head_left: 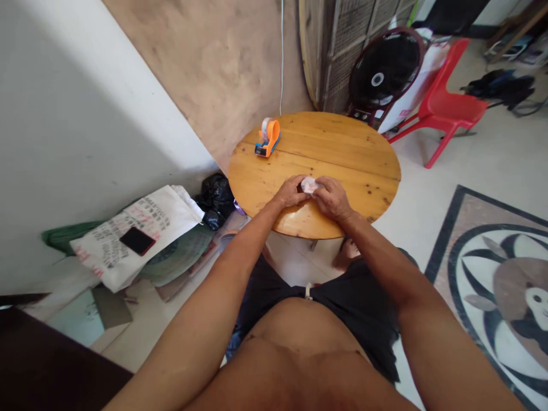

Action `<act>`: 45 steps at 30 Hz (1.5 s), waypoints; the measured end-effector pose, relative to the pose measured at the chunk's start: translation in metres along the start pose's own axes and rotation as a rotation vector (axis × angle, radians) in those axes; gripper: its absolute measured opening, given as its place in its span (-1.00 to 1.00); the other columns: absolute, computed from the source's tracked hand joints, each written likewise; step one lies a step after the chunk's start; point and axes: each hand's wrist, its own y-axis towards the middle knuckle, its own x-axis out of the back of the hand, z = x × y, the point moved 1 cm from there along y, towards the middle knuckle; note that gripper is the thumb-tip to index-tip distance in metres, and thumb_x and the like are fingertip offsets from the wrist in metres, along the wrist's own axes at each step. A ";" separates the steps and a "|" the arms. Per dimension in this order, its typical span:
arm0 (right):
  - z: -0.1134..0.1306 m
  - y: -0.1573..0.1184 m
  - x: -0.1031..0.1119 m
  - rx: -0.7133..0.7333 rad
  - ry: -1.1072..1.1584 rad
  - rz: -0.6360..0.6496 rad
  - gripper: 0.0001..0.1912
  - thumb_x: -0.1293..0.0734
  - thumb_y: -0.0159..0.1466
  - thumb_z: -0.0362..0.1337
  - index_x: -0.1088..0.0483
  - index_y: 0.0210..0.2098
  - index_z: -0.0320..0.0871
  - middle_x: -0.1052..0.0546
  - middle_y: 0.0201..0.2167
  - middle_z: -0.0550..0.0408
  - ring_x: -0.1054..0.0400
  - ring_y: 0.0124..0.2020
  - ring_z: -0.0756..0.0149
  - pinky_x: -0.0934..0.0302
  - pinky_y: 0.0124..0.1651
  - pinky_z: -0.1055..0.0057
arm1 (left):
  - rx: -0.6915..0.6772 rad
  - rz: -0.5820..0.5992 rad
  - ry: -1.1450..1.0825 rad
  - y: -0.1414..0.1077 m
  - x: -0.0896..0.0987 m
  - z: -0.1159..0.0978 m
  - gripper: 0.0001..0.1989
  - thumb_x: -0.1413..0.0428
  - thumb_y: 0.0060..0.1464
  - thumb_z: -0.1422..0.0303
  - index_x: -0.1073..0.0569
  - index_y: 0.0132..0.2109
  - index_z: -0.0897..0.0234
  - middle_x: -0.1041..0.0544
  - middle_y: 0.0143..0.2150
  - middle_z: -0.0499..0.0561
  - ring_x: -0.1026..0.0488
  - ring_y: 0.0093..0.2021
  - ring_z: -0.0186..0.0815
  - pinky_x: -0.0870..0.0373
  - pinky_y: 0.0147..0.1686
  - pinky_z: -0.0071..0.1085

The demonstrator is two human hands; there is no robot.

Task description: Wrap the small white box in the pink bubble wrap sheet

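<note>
A small whitish bundle with pinkish marks [309, 185] is held between my two hands above the near half of the round wooden table [317, 137]. My left hand [293, 191] grips its left side, fingers bent around the edge. On the other side, my right hand [331, 197] has its thumb and fingers closed on the bundle's right edge. What the bundle is made of is too small to tell. An orange and blue tape dispenser [269, 138] with a roll of clear tape stands at the table's back left.
Left of the table lie a printed white sack [139, 228] with a dark phone [137, 241] on it and a black plastic bag [216, 200]. At the back right are a round black fan-like appliance [385, 68] and a red chair [456, 105].
</note>
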 end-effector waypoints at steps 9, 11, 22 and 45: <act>0.007 0.019 0.009 -0.128 0.109 -0.049 -0.72 -0.21 0.39 -0.07 -0.46 -0.29 -0.05 -0.59 -0.15 -0.09 -0.43 -0.06 0.04 -0.30 0.09 0.02 | -0.013 0.017 -0.021 -0.003 0.003 -0.009 -0.53 -0.30 -0.03 0.16 -0.53 0.00 0.32 -0.59 -0.13 0.10 -0.49 -0.16 -0.14 -0.47 -0.02 -0.18; 0.004 0.028 0.012 -0.191 0.119 -0.021 -0.72 -0.21 0.38 -0.06 -0.47 -0.26 -0.07 -0.59 -0.23 -0.08 -0.44 -0.15 0.07 -0.32 -0.02 0.10 | -0.008 0.021 -0.031 -0.003 0.002 -0.008 -0.54 -0.27 -0.04 0.21 -0.52 0.01 0.32 -0.58 -0.14 0.10 -0.50 -0.17 -0.14 -0.47 -0.04 -0.17; -0.010 0.071 0.034 -0.351 0.166 -0.024 -0.77 -0.25 0.31 -0.16 -0.48 -0.20 -0.13 -0.58 -0.36 -0.02 -0.40 -0.31 0.13 -0.27 -0.18 0.20 | -0.076 0.061 0.075 -0.010 0.002 -0.011 -0.39 -0.32 -0.11 0.19 -0.44 0.11 0.27 -0.54 0.02 0.16 -0.48 -0.01 -0.04 -0.42 0.07 -0.12; -0.028 0.124 0.051 -0.508 0.266 0.072 -0.94 -0.40 0.21 -0.32 -0.44 -0.37 -0.16 -0.50 -0.48 0.06 -0.42 -0.28 0.16 -0.35 -0.13 0.19 | 0.044 -0.124 -0.195 -0.013 -0.030 0.003 0.23 -0.42 -0.09 0.17 0.17 0.53 0.03 -0.12 0.44 0.26 -0.36 0.28 0.06 -0.38 0.26 0.05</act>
